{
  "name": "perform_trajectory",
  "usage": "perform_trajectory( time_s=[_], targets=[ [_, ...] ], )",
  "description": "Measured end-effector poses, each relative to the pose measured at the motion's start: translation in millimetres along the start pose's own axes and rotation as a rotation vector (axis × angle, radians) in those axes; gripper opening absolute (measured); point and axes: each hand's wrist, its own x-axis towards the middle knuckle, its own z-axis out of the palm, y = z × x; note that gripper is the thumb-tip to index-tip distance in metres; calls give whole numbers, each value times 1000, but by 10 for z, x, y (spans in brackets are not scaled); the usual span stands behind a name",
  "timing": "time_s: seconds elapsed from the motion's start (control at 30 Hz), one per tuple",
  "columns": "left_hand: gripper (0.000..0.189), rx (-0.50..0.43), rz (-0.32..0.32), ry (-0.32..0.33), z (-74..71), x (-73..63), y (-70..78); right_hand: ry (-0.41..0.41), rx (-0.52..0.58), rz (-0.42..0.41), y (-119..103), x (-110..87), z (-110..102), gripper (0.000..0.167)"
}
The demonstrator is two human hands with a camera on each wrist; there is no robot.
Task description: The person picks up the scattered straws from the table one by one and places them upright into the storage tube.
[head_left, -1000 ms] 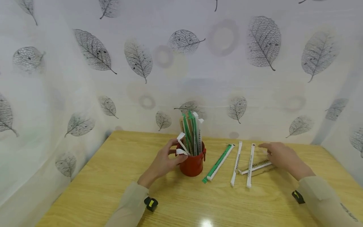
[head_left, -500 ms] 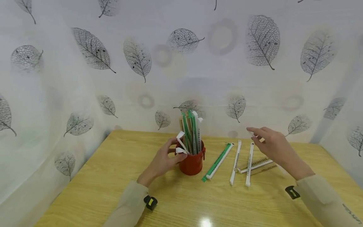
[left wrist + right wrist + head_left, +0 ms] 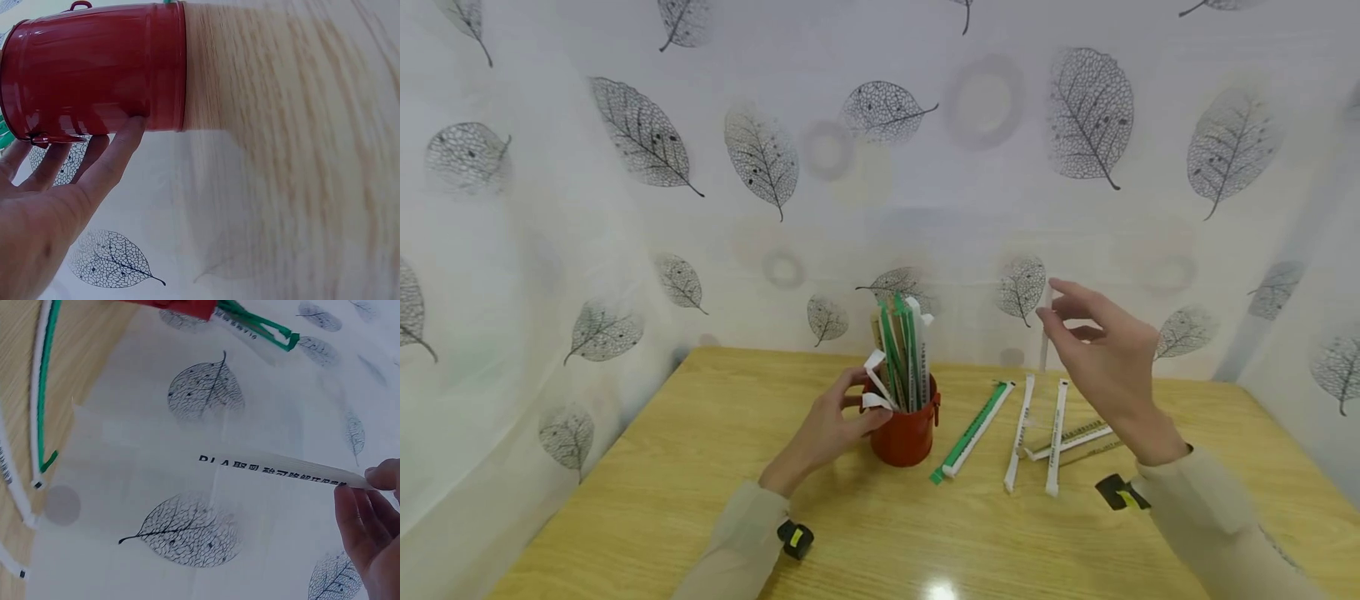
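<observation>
A small red metal bucket (image 3: 904,443) stands on the table, packed with upright paper-wrapped straws (image 3: 904,350) in green, brown and white. At its left side my left hand (image 3: 823,432) holds it, thumb in front and fingers around the far side; fingers (image 3: 112,159) lie against the red wall in the left wrist view. Right of the bucket and raised over the table, my right hand (image 3: 1105,358) pinches a white wrapped straw (image 3: 281,470) near its top end. That straw hangs down, with dark printed characters along its wrapper.
On the wood-grain table (image 3: 820,533) right of the bucket lie a green and white straw pair (image 3: 977,432), single white straws (image 3: 1019,433) and a crossing pile with brown straws (image 3: 1086,435). A leaf-patterned curtain (image 3: 925,192) hangs behind the table.
My right hand has risen from the straws at the right and moved left, bringing up a white straw between its fingertips. The left hand stays at the bucket.
</observation>
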Motion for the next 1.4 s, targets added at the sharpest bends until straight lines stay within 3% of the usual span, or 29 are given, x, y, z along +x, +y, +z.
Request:
perform_trajectory(
  time_s=[0.13,0.3,0.63,0.83,1.17,1.4],
  targets=[
    [57,2,3,1,-4,-2,-7,34,65,28,-177,102,124,40],
    [57,6,2,-1,-4,3,-9,62,132,-6,-323,207,256,39],
    [57,14,5,6,4,-3,-7,198,327,-56,-585,324,504,36],
    [57,14,12,5,19,2,-3,125,319,-91,-540,223,683,39],
    [57,15,-4,3,23,-10,19,-27,283,-66,-315,-72,890,39],
    [58,24,-12,6,9,-10,26,-87,275,-48,-270,-234,996,40]
  ],
)
